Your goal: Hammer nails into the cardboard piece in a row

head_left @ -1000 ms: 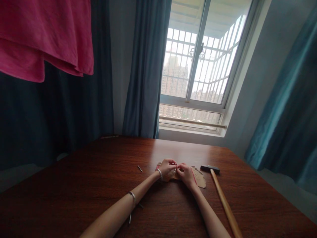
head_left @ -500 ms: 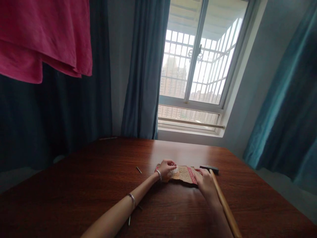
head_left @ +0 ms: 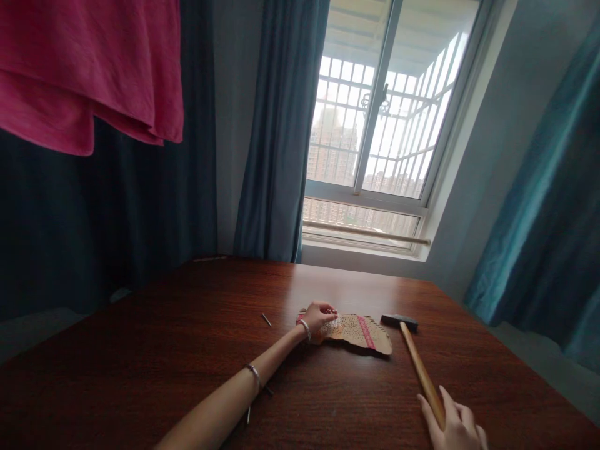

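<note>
While left hand keeps pinching leather piece, right hand shifted, open, onto hammer handle.

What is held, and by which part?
Left hand grips the perforated piece at its left end; right hand lies on the hammer at the handle's free end, grip unclear.

I see the punched sheet lying mid-frame on the table, my left hand on its left end. The hammer lies just right of it, its handle running to the lower right under my right hand. A pin lies left of the sheet.
</note>
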Tool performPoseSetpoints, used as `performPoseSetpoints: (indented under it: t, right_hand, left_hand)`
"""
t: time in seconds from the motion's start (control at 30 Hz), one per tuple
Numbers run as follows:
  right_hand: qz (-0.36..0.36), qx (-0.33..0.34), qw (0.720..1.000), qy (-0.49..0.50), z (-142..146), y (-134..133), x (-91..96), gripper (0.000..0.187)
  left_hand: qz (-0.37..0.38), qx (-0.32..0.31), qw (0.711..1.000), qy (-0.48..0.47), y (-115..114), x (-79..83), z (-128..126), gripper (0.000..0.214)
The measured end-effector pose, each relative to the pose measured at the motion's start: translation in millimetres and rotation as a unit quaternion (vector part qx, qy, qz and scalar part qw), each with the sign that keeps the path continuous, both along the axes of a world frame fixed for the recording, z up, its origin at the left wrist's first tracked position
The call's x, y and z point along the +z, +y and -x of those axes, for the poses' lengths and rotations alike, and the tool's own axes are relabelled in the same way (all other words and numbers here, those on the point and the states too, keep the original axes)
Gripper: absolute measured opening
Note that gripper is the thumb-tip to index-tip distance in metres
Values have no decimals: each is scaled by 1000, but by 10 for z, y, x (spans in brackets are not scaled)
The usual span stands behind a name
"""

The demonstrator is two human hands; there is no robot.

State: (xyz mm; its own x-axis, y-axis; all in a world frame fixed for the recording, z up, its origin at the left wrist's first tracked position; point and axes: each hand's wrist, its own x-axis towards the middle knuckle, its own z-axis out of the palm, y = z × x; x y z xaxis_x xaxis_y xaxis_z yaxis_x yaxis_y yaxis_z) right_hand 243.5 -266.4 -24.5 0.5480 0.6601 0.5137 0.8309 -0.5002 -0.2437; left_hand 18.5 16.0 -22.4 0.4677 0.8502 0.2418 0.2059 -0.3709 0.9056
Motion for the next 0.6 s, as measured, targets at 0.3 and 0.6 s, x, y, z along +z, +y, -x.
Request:
performPoseSetpoints:
  t: [0.3, 0.6]
  right_hand:
    - [2, 6, 999, -52, 147, 128, 159, 35]
    - [25, 89, 984, 151, -227, 129, 94, 37]
  left_hand:
    - [12, -10, 1000, -18, -18, 11, 2, 29]
    - [28, -12, 999, -21, 16, -21, -8, 31]
